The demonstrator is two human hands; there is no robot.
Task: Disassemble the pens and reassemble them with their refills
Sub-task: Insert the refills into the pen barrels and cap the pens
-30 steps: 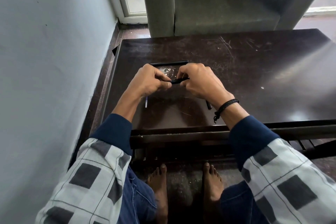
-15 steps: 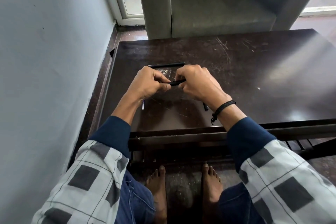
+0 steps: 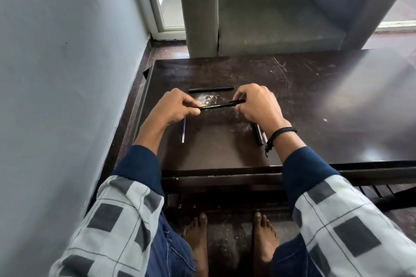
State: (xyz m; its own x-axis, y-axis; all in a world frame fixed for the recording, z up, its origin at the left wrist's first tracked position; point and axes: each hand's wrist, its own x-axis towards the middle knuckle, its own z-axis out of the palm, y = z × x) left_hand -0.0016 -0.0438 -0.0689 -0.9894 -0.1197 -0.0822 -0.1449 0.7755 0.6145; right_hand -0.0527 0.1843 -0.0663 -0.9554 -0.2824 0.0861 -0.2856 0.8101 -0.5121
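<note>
Hands: left hand [image 3: 177, 109] pinches the left end of a slim black plastic pen with white lettering [image 3: 221, 105]; right hand [image 3: 256, 105] has its fingers curled round the right end.
Pen pose: held over the dark brown scratched wooden table [image 3: 315, 119], running roughly 9 to 3 o'clock, right end tipped toward 2.
Spare tube: plain black pen tube [image 3: 211, 89] lies flat on the table at 12 o'clock of the held pen, just beyond the hands, about parallel to it.
Refill: thin clear-and-purple refill [image 3: 184, 129] on the table at 7 o'clock of the held pen, top end under the left hand, lying 12 to 6.
Loose parts: black pen pieces [image 3: 258, 134] plus a pale thin piece at 5 o'clock, just beside the right wrist, partly hidden; exact parts cannot be told.
Wrist: black braided band [image 3: 280, 134] on the right wrist.
Background: grey upholstered armchair [image 3: 270, 18] at 12 o'clock past the table.
</note>
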